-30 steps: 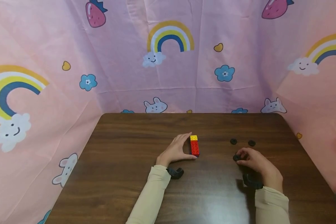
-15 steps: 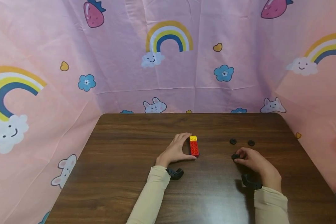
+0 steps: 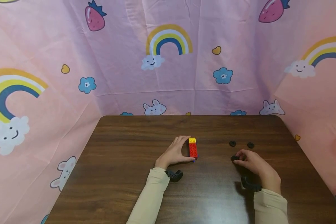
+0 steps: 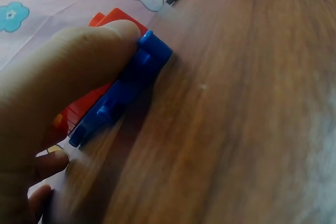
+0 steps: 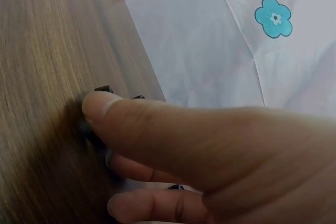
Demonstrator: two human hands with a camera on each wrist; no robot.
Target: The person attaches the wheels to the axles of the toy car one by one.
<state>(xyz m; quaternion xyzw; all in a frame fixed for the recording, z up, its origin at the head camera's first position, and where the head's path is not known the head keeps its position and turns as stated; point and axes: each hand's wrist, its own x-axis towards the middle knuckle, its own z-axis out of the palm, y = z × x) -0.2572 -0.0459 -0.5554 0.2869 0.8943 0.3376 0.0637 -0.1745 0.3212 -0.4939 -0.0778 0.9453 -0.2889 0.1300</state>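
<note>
On the table, your left hand grips the bricks; your right hand pinches a disc near two others.

The left hand covers part of the brick assembly in the left-wrist view. The right hand hides part of the black piece, probably round, though blur prevents confirmation. The head view's bottom edge crops both sleeves and the table.
</note>
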